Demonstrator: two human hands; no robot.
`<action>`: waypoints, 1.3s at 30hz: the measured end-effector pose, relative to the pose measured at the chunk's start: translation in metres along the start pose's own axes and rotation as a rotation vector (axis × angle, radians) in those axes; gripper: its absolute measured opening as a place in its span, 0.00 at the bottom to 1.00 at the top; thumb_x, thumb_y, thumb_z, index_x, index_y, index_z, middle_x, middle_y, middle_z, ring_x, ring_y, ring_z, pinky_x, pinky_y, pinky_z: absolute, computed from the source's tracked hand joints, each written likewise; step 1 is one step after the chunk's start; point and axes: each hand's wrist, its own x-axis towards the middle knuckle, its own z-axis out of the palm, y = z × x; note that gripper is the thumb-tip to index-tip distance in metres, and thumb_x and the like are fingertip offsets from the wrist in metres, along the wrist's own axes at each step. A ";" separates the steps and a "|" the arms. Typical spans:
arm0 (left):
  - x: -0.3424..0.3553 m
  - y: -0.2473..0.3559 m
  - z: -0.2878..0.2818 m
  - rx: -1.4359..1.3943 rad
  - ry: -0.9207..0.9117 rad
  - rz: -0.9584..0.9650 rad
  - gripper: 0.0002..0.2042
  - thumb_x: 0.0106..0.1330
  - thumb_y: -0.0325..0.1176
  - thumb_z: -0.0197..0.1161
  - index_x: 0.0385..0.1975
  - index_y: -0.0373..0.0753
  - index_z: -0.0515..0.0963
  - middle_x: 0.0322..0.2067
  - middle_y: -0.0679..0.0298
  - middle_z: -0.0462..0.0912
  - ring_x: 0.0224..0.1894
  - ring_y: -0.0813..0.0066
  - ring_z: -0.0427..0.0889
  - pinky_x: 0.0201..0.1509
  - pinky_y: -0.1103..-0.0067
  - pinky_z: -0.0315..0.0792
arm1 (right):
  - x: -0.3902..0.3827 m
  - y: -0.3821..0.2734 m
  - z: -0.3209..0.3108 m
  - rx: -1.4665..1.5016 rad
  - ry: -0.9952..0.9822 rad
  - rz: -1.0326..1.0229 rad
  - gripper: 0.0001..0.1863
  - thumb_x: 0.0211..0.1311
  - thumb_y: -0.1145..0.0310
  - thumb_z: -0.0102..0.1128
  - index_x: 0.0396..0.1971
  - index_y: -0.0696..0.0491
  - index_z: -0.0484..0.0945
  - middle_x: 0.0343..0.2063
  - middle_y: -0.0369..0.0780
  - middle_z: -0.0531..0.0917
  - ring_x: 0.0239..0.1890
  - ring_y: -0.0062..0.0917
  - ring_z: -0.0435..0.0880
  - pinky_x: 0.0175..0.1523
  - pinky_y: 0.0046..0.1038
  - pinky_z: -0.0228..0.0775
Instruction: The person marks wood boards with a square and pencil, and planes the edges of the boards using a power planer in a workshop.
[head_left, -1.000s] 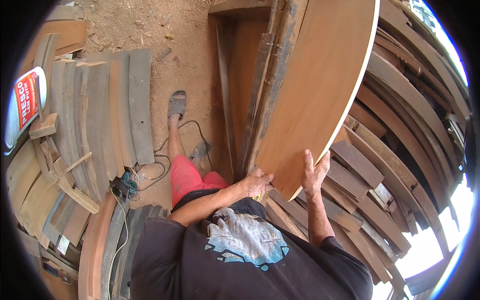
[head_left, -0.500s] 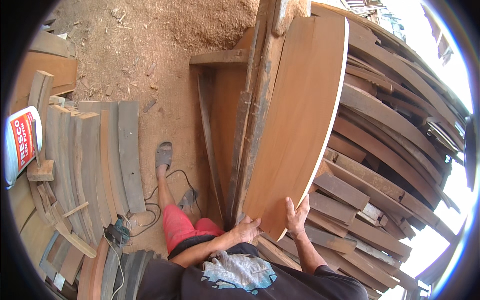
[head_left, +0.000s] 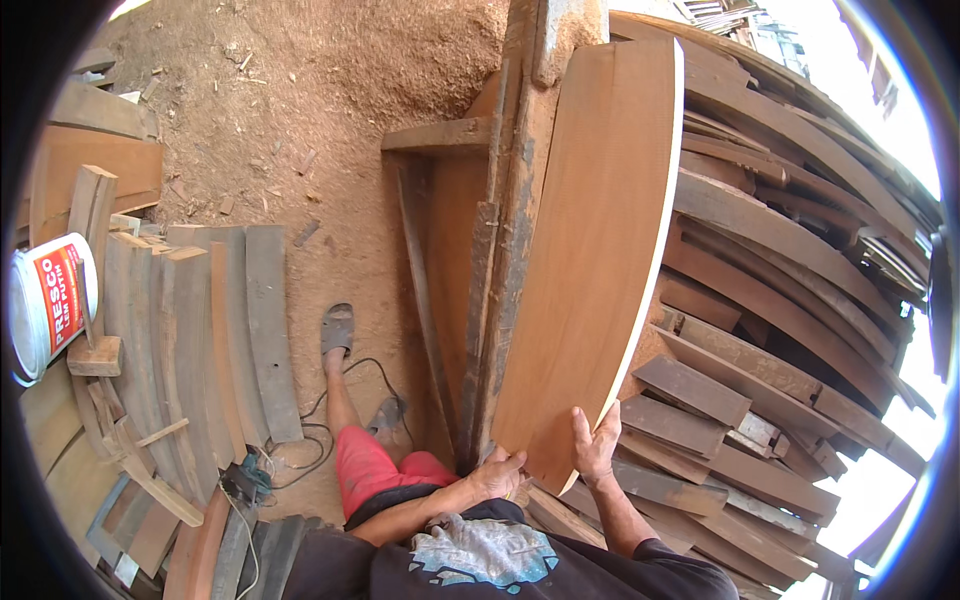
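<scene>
A long reddish-brown board [head_left: 590, 250] with a curved, pale right edge lies lengthwise along a worn wooden bench [head_left: 510, 235], running away from me at centre. My left hand [head_left: 497, 472] is closed at the near left corner of the board, thumb showing, fingertips partly hidden. My right hand [head_left: 597, 445] grips the curved edge near that same end, thumb on the face and fingers round the edge. Both forearms come up from my dark T-shirt at the lower edge.
Stacked curved planks [head_left: 790, 250] fill the right side. More boards [head_left: 265, 330] lie at left, with a white bucket [head_left: 70, 300] bearing a red label and a green power tool [head_left: 247, 480] with cords on the dusty floor. My sandalled foot [head_left: 337, 330] stands left of the bench.
My view has shifted, so more of the floor and the bench's far end shows and the board sits lower in the picture. Both hands still hold the board's near end.
</scene>
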 end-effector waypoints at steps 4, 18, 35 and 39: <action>-0.002 0.008 -0.010 0.067 -0.019 -0.102 0.34 0.66 0.44 0.72 0.69 0.45 0.62 0.64 0.66 0.74 0.66 0.68 0.73 0.69 0.62 0.69 | -0.001 -0.005 -0.001 -0.024 -0.002 0.009 0.18 0.68 0.69 0.63 0.52 0.61 0.70 0.44 0.45 0.79 0.46 0.27 0.77 0.53 0.32 0.72; 0.026 0.004 -0.013 0.039 0.264 0.067 0.36 0.56 0.53 0.76 0.63 0.45 0.73 0.59 0.67 0.81 0.66 0.64 0.74 0.69 0.58 0.68 | 0.001 0.002 -0.007 0.002 0.017 0.066 0.20 0.63 0.67 0.69 0.46 0.63 0.72 0.37 0.55 0.84 0.39 0.44 0.87 0.44 0.37 0.79; -0.083 0.047 -0.052 0.597 0.768 0.656 0.30 0.60 0.28 0.77 0.61 0.50 0.71 0.55 0.63 0.78 0.59 0.61 0.75 0.62 0.53 0.69 | -0.102 0.141 0.030 0.697 -0.077 0.081 0.22 0.56 0.67 0.72 0.47 0.64 0.79 0.39 0.48 0.86 0.42 0.31 0.86 0.49 0.34 0.78; -0.114 0.064 -0.060 0.682 0.637 0.475 0.30 0.61 0.36 0.76 0.63 0.47 0.71 0.56 0.62 0.79 0.59 0.60 0.76 0.64 0.56 0.69 | -0.100 0.147 0.031 0.649 -0.146 0.083 0.24 0.56 0.63 0.71 0.47 0.64 0.80 0.41 0.50 0.86 0.45 0.33 0.86 0.52 0.35 0.76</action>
